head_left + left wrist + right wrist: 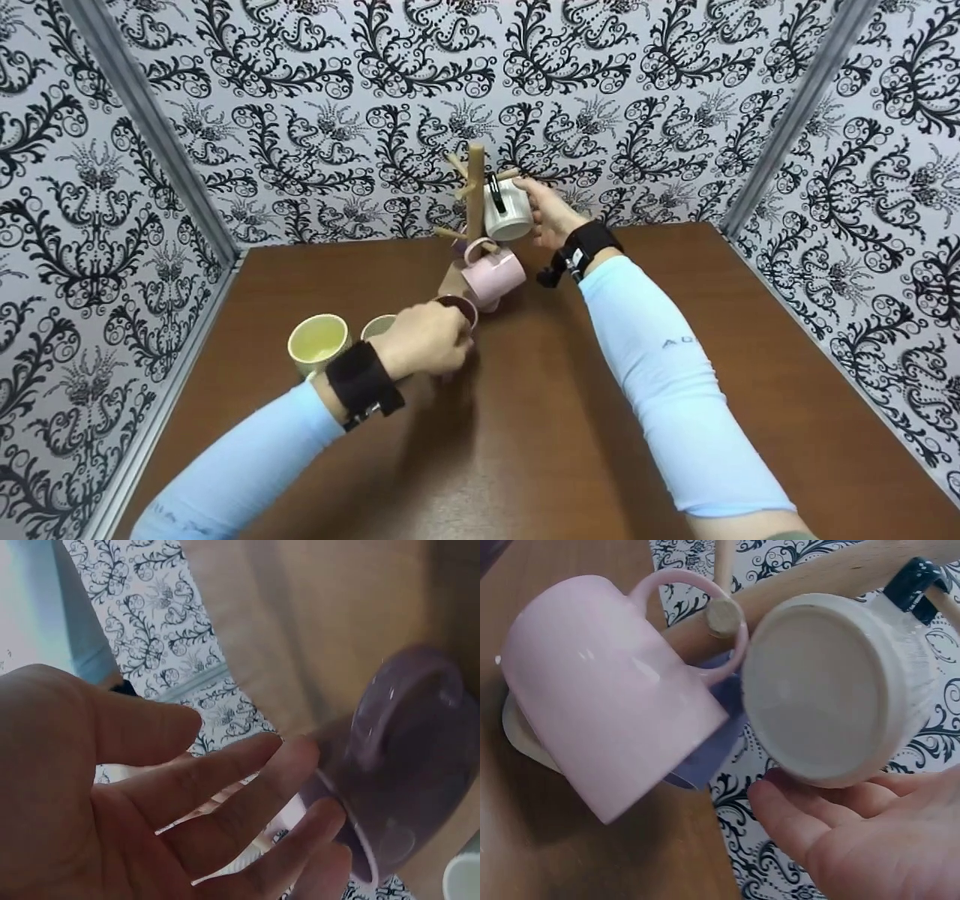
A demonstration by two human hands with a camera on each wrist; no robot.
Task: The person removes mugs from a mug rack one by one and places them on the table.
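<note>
At the mug tree (475,199), my right hand (553,214) is beside a white mug (508,210) with a dark handle, which hangs from an upper peg. In the right wrist view, its fingers (787,821) lie fairly straight along the mug's side near the base. Below, a pink mug (615,697) hangs by its handle from a lower peg. My left hand (424,337) is over a dark mauve mug (405,765) in front of the tree. Its fingertips (326,817) are at that mug's rim, while the thumb stands apart.
Left of the mauve mug are a yellow-lined mug (319,339) and another light mug (379,326), partly hidden by my left hand. A purple mug (705,757) shows behind the pink one. Patterned walls (420,67) enclose the brown table (570,420).
</note>
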